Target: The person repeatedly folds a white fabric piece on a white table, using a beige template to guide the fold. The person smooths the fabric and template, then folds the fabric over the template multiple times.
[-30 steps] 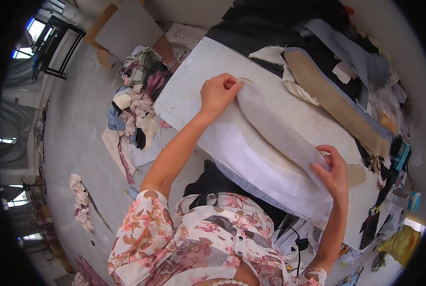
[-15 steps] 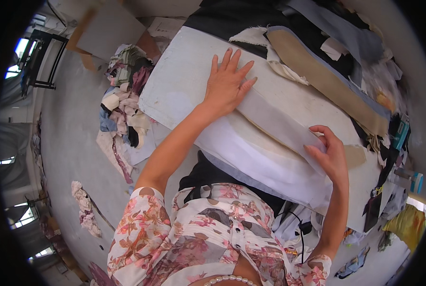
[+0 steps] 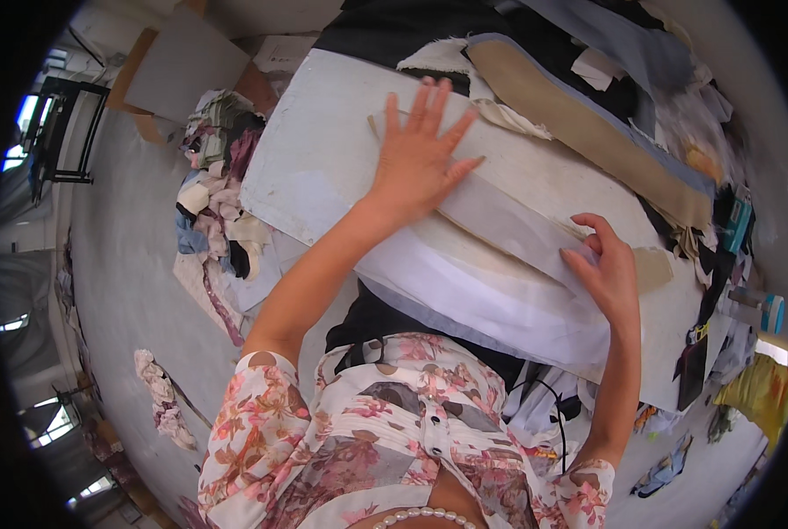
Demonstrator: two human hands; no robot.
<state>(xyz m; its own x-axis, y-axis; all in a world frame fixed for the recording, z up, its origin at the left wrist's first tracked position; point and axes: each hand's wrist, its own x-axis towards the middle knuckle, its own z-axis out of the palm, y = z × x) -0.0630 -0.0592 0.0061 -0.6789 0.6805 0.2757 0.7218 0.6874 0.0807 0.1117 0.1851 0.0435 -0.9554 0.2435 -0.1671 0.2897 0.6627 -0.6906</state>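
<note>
My left hand (image 3: 418,163), slightly blurred, lies flat with its fingers spread over the upper left end of a long, sheer whitish strip (image 3: 510,220). A beige edge shows along the strip's near side, and a bit of beige pokes out left of my fingers. At the strip's right end rests my right hand (image 3: 607,269), its thumb and forefinger apart and the thumb tip on the strip. Its other fingers curl and are partly hidden. Nearer to me, a curved sheet of thin white fabric (image 3: 491,304) hangs over the edge of the pale work board (image 3: 315,132).
A tan strip with a blue-grey edge (image 3: 579,115) lies across the far right over black fabric (image 3: 367,35). Fabric scraps (image 3: 226,203) are heaped left of the board. A teal box (image 3: 738,225) is at right. A scrap bundle (image 3: 160,397) lies on the floor.
The view has shifted slightly. My left hand has slid a little along the strip, and a beige end now shows beside its fingers. My right hand stays at the strip's right end.
</note>
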